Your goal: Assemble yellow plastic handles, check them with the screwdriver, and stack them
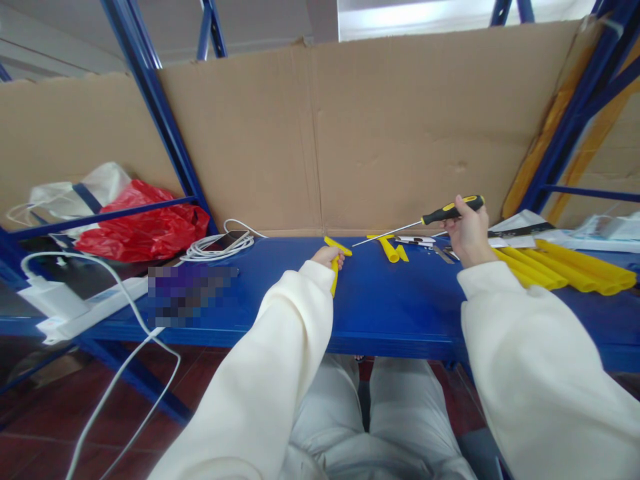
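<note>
My left hand [327, 256] is closed around a yellow T-shaped plastic piece [339, 246], its crossbar showing above the fingers and its stem below. In my right hand [471, 235] is a screwdriver [440, 212] with a black and yellow handle, its long metal shaft slanting down to the left. The tip ends just right of the crossbar; whether they touch I cannot tell. Between my hands, on the blue worktop [395, 310], lies another yellow T-shaped piece [389, 251] with a small yellow bit [402, 253] beside it.
Several yellow tubes [565, 267] lie at the right. Behind the T-shaped piece are a box cutter [415, 240] and small metal parts [443, 255]. A coiled white cable [220, 248], a red plastic bag [145, 220] and a power strip [100, 310] occupy the left. Cardboard [320, 133] stands behind.
</note>
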`<state>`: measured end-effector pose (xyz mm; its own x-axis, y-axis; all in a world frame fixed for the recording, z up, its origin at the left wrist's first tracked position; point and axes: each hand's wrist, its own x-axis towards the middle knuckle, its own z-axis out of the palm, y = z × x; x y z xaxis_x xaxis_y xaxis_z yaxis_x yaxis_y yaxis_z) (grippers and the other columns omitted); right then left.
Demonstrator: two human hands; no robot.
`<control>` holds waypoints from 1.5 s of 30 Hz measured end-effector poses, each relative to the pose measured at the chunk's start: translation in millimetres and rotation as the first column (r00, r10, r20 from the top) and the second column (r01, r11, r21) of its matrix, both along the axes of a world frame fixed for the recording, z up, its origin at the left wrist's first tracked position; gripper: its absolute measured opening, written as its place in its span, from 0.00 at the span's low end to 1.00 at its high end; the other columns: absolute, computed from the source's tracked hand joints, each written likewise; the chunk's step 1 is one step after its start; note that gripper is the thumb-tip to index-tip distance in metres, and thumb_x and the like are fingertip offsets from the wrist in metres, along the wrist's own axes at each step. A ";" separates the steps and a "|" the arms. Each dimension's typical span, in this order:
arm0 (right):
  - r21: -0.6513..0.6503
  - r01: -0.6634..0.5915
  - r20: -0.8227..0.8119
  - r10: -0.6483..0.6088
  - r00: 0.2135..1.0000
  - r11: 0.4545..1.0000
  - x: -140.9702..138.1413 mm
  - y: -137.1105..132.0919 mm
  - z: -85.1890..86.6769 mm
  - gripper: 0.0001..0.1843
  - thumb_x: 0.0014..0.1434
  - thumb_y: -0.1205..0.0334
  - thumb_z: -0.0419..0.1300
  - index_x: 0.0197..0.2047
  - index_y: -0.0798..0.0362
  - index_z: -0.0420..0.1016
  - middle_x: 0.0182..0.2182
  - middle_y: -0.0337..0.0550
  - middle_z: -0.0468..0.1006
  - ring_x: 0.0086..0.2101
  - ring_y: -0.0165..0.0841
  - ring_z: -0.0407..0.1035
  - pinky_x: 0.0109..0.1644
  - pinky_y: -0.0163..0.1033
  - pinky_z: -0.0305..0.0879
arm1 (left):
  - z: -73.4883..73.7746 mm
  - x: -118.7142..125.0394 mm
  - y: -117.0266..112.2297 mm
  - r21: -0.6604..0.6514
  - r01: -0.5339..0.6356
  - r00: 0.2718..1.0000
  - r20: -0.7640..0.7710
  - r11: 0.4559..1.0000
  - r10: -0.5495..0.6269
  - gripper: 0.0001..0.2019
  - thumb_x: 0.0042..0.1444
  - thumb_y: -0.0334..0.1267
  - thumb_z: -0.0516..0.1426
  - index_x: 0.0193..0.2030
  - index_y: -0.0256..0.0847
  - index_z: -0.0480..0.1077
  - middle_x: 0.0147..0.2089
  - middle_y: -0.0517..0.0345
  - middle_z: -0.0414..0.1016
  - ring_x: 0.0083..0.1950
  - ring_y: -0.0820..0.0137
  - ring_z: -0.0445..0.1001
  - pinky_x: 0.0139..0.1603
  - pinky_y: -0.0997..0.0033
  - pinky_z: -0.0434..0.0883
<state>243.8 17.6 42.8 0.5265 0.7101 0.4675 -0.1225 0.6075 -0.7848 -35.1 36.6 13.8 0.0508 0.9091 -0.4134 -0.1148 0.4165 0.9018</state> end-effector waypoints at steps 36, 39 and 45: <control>0.005 -0.088 -0.203 0.087 0.975 0.996 -19.0 -18.8 11.1 0.16 0.59 0.65 0.66 0.32 0.48 0.60 0.22 0.28 0.64 0.16 0.23 0.57 0.16 0.28 0.59 | -4.2 -1.2 7.5 0.045 0.053 0.995 -0.085 0.998 -0.049 0.03 0.62 0.26 0.56 0.38 0.36 0.67 0.18 0.69 0.58 0.15 0.81 0.53 0.15 0.82 0.52; 0.004 -0.097 -0.206 0.096 0.974 0.995 -18.6 -18.1 11.1 0.17 0.59 0.65 0.66 0.31 0.48 0.59 0.21 0.27 0.64 0.15 0.22 0.55 0.16 0.28 0.59 | -0.1 0.7 1.1 0.047 0.042 0.994 -0.102 0.998 -0.037 0.08 0.64 0.23 0.51 0.35 0.36 0.66 0.18 0.68 0.57 0.14 0.82 0.52 0.15 0.83 0.51; -0.043 -0.123 -0.202 0.112 0.973 0.991 -15.5 -13.9 7.5 0.15 0.59 0.65 0.65 0.31 0.48 0.60 0.19 0.27 0.64 0.14 0.23 0.54 0.16 0.29 0.63 | 2.4 0.5 -2.1 0.042 0.021 0.994 -0.106 0.999 -0.017 0.09 0.64 0.22 0.50 0.34 0.36 0.65 0.18 0.68 0.57 0.14 0.82 0.52 0.16 0.83 0.51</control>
